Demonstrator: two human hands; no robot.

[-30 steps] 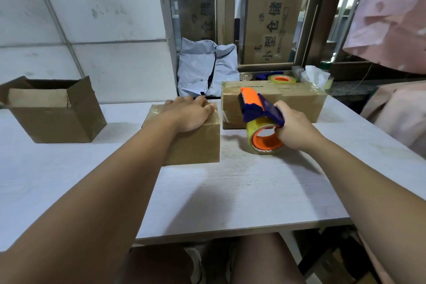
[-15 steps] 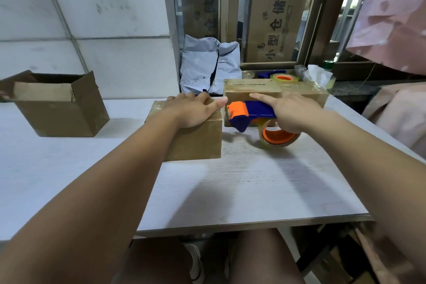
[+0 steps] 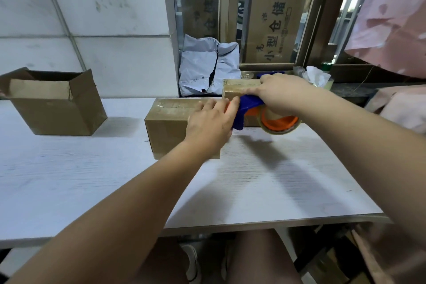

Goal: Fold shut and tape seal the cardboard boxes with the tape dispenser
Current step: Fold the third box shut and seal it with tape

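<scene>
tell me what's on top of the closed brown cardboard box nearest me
On the closed brown cardboard box: clear tape along the top and the left hand resting on its right end. The top beneath that hand is hidden.

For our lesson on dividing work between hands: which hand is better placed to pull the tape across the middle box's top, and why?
The right hand: it grips the tape dispenser, whose head sits at the right end of the box. The left hand lies flat on that box, steadying it.

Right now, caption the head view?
Left hand rests on a closed box; right hand holds the tape dispenser beside it.
</scene>
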